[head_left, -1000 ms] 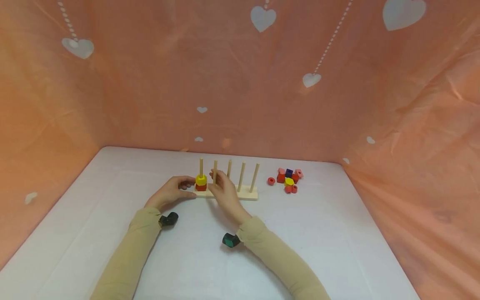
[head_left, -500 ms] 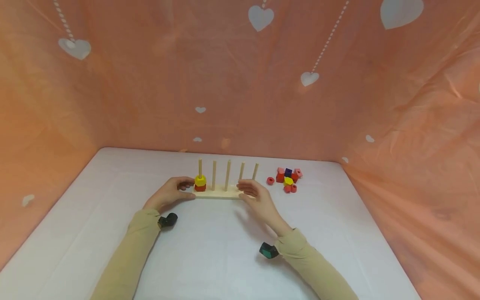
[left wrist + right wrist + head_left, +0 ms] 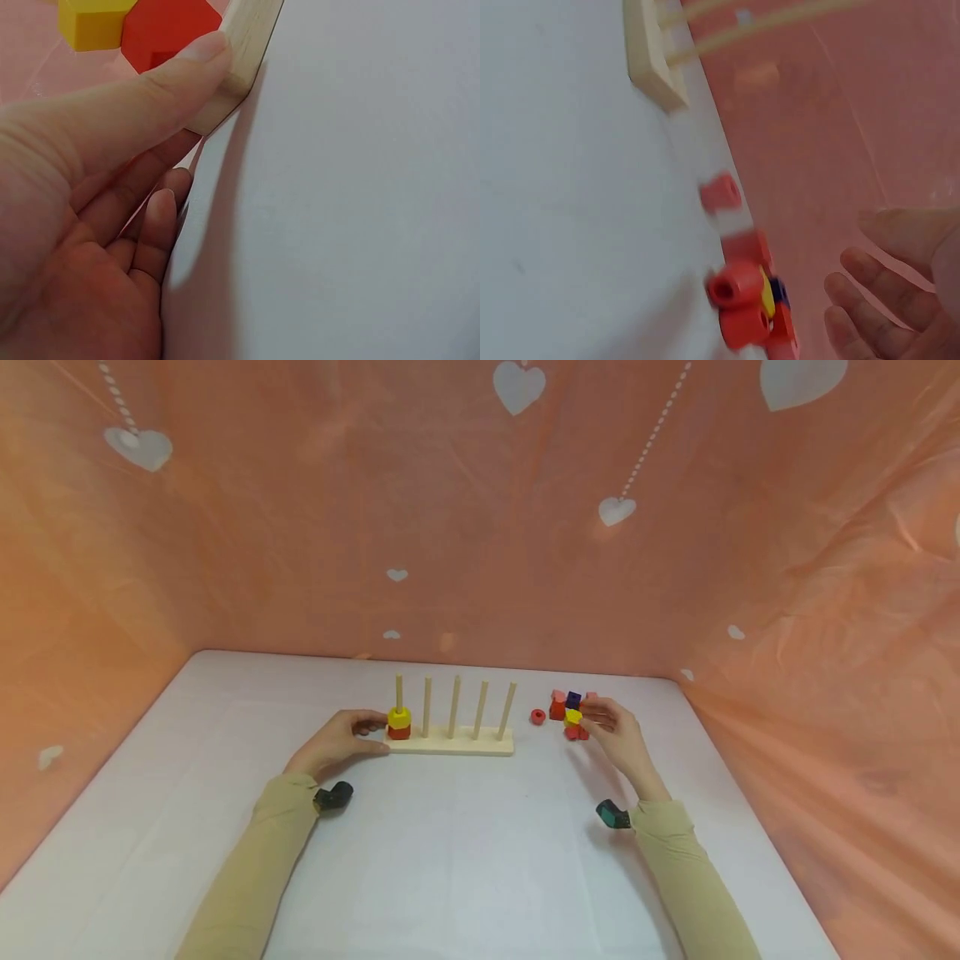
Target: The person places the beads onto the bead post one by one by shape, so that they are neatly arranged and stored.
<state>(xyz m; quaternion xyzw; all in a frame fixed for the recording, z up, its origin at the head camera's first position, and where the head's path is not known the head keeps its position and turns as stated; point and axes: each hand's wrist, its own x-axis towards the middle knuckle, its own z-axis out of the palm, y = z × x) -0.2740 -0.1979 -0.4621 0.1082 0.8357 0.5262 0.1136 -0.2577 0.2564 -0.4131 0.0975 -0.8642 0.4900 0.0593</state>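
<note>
My left hand [image 3: 336, 742] grips the left end of a wooden peg board [image 3: 457, 747], its thumb along the front edge in the left wrist view. The board carries several upright pegs. On the leftmost peg a yellow bead [image 3: 399, 718] sits above a red bead [image 3: 399, 734]; the other pegs are bare. My right hand [image 3: 624, 745] is over the right side of a bead pile, fingers relaxed and parted. Nothing shows between those fingers in the right wrist view. A yellow bead [image 3: 572, 717] and a dark blue cube bead [image 3: 573, 700] lie closest to its fingertips.
In the pile are also red cylinder beads [image 3: 736, 283] and a red cube bead [image 3: 557, 710]. One round red bead [image 3: 537, 717] lies apart, between pile and board. A white cloth [image 3: 465, 860] covers the table; a pink curtain [image 3: 450, 527] hangs behind.
My right hand has moved from among the pegs, rightward past the board's end, to the bead pile. The left hand has stayed on the board's left end.
</note>
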